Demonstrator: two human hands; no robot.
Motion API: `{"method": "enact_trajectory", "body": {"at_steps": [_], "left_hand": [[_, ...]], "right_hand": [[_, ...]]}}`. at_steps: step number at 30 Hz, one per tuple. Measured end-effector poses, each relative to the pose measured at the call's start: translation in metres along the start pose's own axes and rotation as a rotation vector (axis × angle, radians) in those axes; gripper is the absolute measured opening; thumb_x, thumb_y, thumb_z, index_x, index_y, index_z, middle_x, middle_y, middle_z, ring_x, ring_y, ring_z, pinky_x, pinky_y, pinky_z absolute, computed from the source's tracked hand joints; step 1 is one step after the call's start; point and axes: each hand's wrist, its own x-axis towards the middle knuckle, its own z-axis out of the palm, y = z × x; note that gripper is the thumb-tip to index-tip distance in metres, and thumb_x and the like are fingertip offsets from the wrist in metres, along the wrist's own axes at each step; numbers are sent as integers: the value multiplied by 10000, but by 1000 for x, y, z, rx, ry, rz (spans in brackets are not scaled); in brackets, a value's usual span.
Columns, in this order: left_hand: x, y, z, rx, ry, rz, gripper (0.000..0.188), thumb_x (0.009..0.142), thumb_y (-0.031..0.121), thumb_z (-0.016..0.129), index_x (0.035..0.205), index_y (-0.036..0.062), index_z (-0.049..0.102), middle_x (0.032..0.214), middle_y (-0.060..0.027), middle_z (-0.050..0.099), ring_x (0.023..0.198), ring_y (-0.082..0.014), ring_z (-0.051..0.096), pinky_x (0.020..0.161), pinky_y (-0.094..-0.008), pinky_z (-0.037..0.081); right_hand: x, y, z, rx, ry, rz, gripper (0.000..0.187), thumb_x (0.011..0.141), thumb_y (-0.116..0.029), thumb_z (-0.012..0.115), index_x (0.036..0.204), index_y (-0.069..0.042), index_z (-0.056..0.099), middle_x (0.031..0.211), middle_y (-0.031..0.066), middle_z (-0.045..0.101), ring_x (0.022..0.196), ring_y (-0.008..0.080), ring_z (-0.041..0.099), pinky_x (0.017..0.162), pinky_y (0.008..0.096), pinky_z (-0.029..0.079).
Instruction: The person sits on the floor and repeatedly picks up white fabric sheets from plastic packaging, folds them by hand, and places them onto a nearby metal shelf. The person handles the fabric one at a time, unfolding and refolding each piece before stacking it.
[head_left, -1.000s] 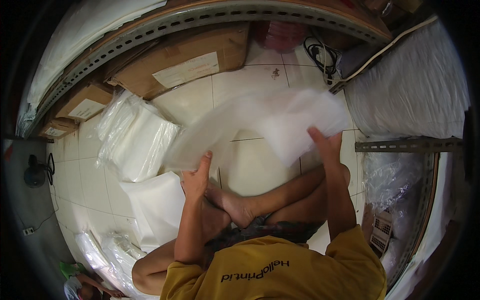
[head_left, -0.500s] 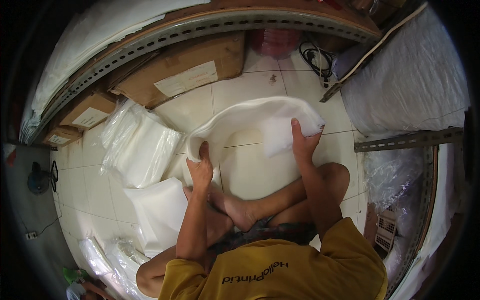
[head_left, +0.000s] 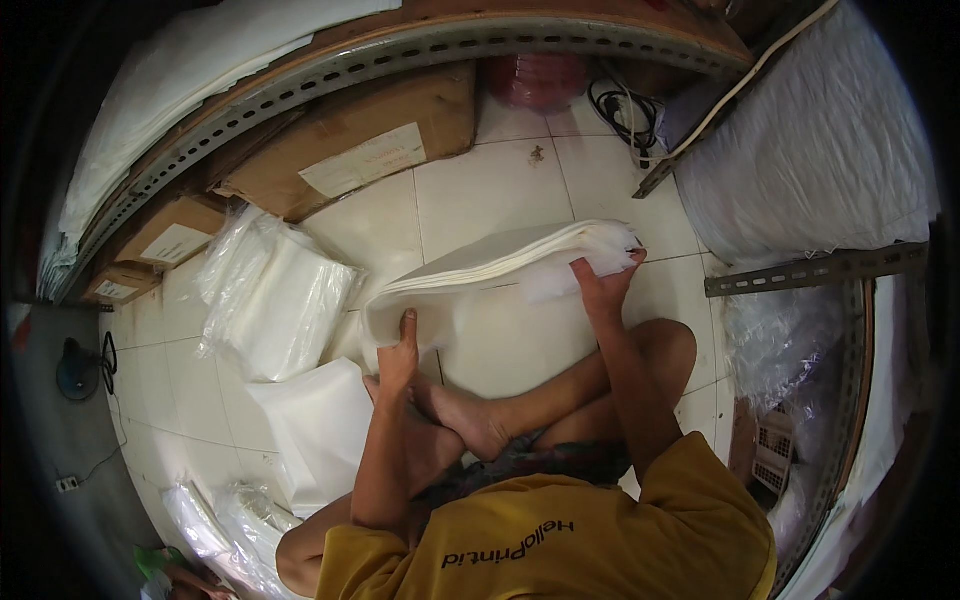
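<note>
The pale tiled floor (head_left: pixel 480 190) spreads under everything, with the bundle of thin white sheets (head_left: pixel 480 262) held up over it in front of the seated person, from one hand to the other. Beyond the bundle runs the perforated metal shelf beam (head_left: pixel 420 45), and to its right, well apart, stands a bulky plastic-wrapped stack (head_left: pixel 810 150). A labelled cardboard box (head_left: pixel 340 140) lies beyond the bundle's left half.

Left of the bundle, near its end, lie clear-wrapped white packs (head_left: pixel 285 300); nearer the person than that end are flat white sheets (head_left: pixel 315 425), with no wrapping that I can make out.

The left hand (head_left: pixel 398 360) grips the bundle's left end, thumb pressed on the sheet's face; its other fingers are hidden behind. The right hand (head_left: pixel 605 290) pinches the right end, thumb apart from the one fingertip showing at the far edge, sheets between; the rest cannot be told.

As for progress, the sheets are gathered and off the floor, but I judge the handling only partway along: the bundle bows at the left, its layers fan at the right, and it is neither flat nor set down. How many sheets remain to be handled cannot be told.
</note>
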Motion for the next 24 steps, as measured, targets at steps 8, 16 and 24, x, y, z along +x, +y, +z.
{"method": "enact_trajectory", "body": {"at_steps": [8, 16, 24], "left_hand": [[4, 25, 7, 6, 29, 128, 351, 980, 248, 554, 1185, -37, 560, 1104, -138, 616, 1012, -240, 552, 913, -346, 430], [61, 59, -24, -28, -154, -78, 419, 905, 285, 635, 1140, -61, 609, 1005, -152, 665, 895, -232, 616, 826, -342, 488], [116, -55, -11, 271, -349, -268, 468, 827, 289, 701, 1109, -76, 626, 929, -159, 676, 845, -250, 646, 779, -383, 519]], "right_hand": [[15, 1, -3, 71, -45, 36, 718, 702, -55, 825, 1237, 0, 351, 1189, 149, 531, 1096, 238, 547, 962, 381, 453], [82, -69, 5, -270, -129, 257, 586, 757, -199, 818, 1145, 48, 454, 1082, 189, 633, 994, 257, 635, 891, 365, 501], [88, 69, -9, -819, -487, 531, 817, 775, -500, 745, 1259, 77, 428, 1014, 180, 641, 920, 257, 654, 831, 354, 526]]}}
